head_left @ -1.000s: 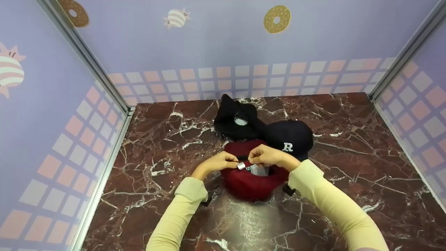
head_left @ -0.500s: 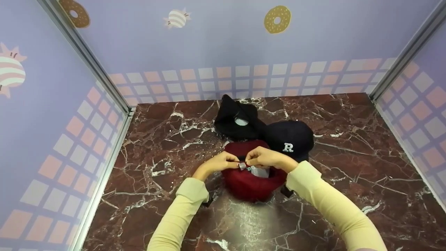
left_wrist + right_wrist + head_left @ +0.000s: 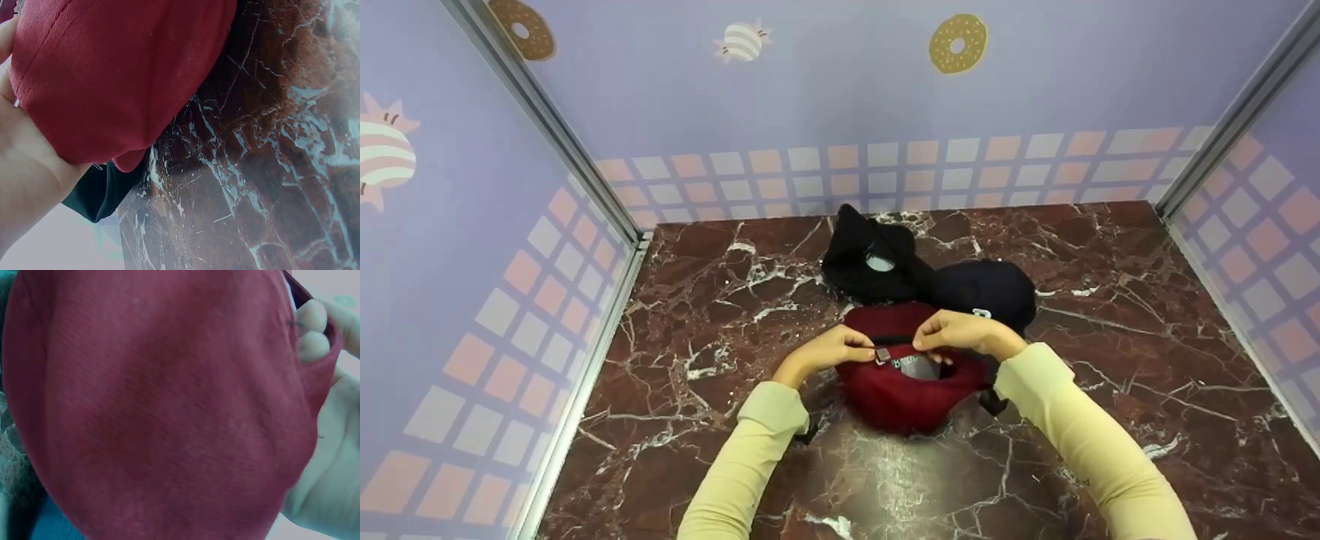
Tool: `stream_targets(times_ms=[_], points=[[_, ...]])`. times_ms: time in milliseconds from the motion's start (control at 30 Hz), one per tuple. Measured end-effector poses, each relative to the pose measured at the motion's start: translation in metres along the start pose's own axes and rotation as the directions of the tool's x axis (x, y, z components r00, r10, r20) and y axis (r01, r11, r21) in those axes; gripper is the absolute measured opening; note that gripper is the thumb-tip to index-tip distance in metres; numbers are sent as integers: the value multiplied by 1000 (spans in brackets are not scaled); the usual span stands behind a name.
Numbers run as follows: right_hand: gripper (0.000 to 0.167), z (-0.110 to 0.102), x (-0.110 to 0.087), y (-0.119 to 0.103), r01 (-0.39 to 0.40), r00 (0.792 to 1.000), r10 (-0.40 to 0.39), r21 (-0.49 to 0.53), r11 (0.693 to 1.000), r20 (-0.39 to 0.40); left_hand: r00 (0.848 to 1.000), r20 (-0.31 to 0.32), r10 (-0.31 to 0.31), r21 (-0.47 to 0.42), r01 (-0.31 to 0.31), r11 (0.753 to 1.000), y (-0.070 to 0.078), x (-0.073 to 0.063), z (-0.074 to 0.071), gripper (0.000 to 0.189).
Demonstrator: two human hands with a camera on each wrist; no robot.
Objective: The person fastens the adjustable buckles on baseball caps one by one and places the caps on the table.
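Observation:
A dark red baseball cap (image 3: 896,409) lies on the marble-patterned surface, its back opening toward the hands. Across that opening runs a red strap with a small silver buckle (image 3: 883,355). My left hand (image 3: 829,354) pinches the strap just left of the buckle; in the left wrist view, the cap's crown (image 3: 124,73) rests against that palm. Right of the buckle, my right hand (image 3: 964,334) pinches the strap between thumb and forefinger. Two fingertips (image 3: 313,347) of the right hand poke through the opening in the right wrist view. The strap's end is too small to make out.
Behind the red cap lies a black cap (image 3: 877,255) with a pale round patch inside. Touching it on the right is a dark navy cap (image 3: 982,292) whose white letter is partly covered by my right hand. Patterned walls (image 3: 840,90) enclose the back and sides.
My right hand first shifts slightly left toward the buckle, then slides right along the strap, away from it. The left hand keeps its place. The buckle has turned a little.

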State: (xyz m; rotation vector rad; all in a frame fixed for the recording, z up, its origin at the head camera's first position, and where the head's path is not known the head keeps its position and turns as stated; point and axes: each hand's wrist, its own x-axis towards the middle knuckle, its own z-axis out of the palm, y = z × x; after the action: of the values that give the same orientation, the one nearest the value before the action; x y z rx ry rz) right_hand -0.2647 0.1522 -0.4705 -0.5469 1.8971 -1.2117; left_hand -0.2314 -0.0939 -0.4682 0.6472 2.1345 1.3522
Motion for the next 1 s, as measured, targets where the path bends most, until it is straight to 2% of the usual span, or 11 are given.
stream_targets(times_ms=[167,267,400,500,733,1000], points=[[8,3,2,1,23,1000,-23,16,1000,-7,1000,9,-3,-6,3,1000,1,2,0,23],[7,6,4,2,26,999,-26,17,1000,-26,1000,1,1,-1,-1,1000,-6,5,1,23],[8,10,7,3,49,998,-48,16,999,-33,1000,-1,14,22,-14,1000,-5,4,2,24],[10,11,8,4,58,998,-58,16,998,-22,1000,7,5,17,-6,1000,4,0,1,24],[14,13,9,1,16,1000,-16,9,1000,-1,1000,17,9,-13,-9,1000,5,1,2,24],[18,19,13,-4,83,996,-83,5,997,11,999,13,33,32,-33,999,5,3,4,23]])
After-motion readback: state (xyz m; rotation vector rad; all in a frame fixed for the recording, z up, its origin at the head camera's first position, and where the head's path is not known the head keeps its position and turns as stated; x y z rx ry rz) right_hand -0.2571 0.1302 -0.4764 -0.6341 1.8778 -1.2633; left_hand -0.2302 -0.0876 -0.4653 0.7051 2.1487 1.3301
